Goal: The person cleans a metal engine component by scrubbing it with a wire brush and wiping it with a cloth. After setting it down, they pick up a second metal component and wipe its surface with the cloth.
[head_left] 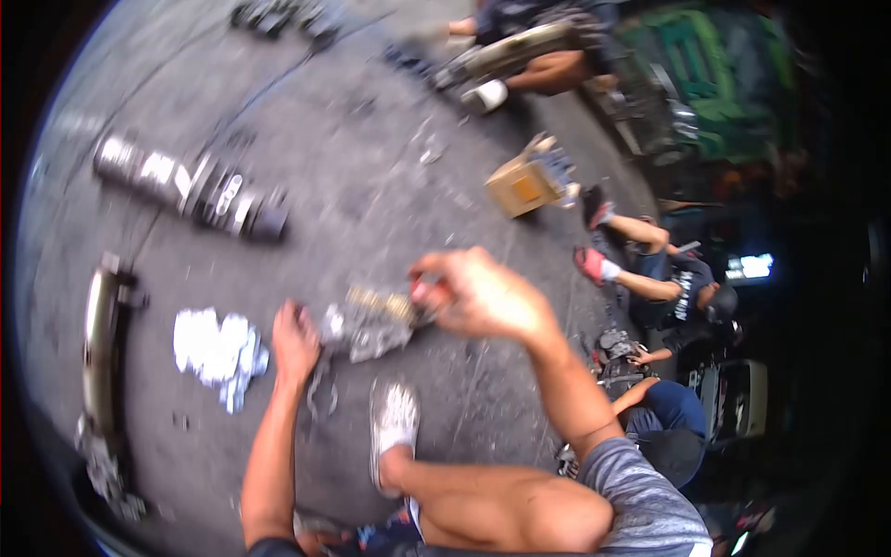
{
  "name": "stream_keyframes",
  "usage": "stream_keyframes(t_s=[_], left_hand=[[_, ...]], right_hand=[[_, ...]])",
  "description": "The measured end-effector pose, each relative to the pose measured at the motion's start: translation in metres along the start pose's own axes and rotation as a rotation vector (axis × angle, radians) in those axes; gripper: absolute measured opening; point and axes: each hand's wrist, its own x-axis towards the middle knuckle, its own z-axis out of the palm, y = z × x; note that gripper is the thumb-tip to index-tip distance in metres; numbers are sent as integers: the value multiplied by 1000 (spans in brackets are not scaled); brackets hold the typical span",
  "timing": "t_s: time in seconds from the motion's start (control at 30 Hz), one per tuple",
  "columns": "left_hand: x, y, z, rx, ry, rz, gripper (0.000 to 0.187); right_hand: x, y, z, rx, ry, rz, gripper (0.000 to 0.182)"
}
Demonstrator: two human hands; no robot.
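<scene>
On the concrete floor in front of me lies a metal part [376, 325] with a brass-coloured section, blurred by motion. My right hand [478, 295] is at the part's right side, its fingers closed round a small red object [432, 292]. To the left of the part is my left hand [295, 339], fingers curled together near a clear plastic piece; whether anything is in them is hidden. A white cloth [218, 351] lies left of my left hand. A thin curled strip [325, 388] rests just below the part.
A black and silver cylinder [186, 186] lies at the upper left, a long metal tube [100, 353] at the far left. A cardboard box [524, 184] stands beyond my right hand. Co-workers [687, 288] sit at the right and top. My shoe [395, 418] is below the part.
</scene>
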Motion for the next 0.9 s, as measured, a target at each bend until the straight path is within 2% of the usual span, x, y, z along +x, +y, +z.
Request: stream_keyframes(t_s=[0.03,0.07,0.1,0.13,0.17,0.23,0.27,0.37,0.47,0.57,0.67,0.7,0.8,0.9], left_hand=[[1,-1,0,26,-4,2,10],[-1,1,1,28,47,27,10],[-1,-3,-1,49,23,31,12],[-4,-7,1,-15,105,63,14],[-4,-5,-1,27,70,7,14],[-5,-8,-2,63,100,35,14],[-5,-6,1,62,112,62,14],[-4,0,0,61,127,78,15],[-3,1,0,45,89,32,16],[-1,-2,-2,55,82,23,16],[-7,-3,0,53,94,26,16],[-3,-1,0,48,105,45,16],[-2,0,-2,77,71,35,16],[-1,-1,-2,71,45,12,17]], right_hand=[[6,0,3,-34,-26,1,25],[10,8,8,-84,3,-148,23],[14,8,11,-65,-41,-102,24],[15,5,13,-28,-116,-23,26],[22,-1,7,-28,-153,42,29],[28,-13,-4,-161,-175,65,29],[32,-16,-3,-228,-150,-51,28],[66,-1,31,-281,-249,-134,31],[104,-5,77,-433,-362,-77,34],[111,-23,63,-558,-353,-123,33],[98,-41,34,-475,-419,-118,28],[97,-30,52,-496,-310,-122,28],[133,-23,86,-565,-438,-137,34],[134,-42,59,-553,-498,-99,29]])
